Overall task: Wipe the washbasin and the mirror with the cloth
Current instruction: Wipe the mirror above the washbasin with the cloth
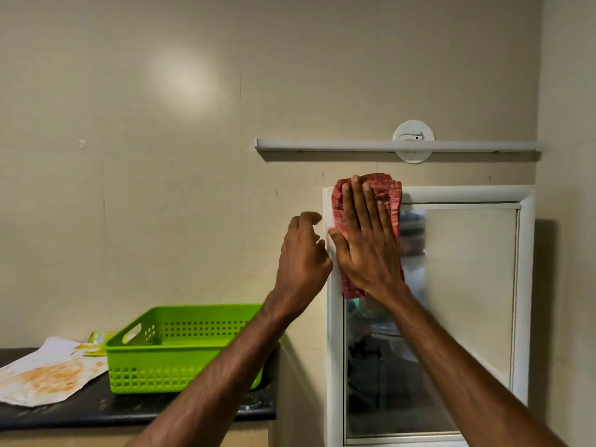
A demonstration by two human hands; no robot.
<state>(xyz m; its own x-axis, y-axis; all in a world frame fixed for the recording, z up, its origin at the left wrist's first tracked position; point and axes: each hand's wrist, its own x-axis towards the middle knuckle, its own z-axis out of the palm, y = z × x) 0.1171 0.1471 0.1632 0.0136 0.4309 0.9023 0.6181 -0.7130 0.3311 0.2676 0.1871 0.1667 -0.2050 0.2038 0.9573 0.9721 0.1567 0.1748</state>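
Note:
A white-framed mirror (467, 285) hangs on the wall at the right. My right hand (367, 243) lies flat with straight fingers on a red checked cloth (388, 191), pressing it against the mirror's upper left corner. My left hand (304, 262) is just left of the frame, its fingers loosely curled around the frame's left edge; I cannot tell whether they grip it. The washbasin is out of view.
A green plastic basket (180, 346) stands on a dark counter (96, 411) at the lower left, beside a stained sheet of paper (48, 372). A white tube light (396, 145) with a round fitting runs along the wall above the mirror.

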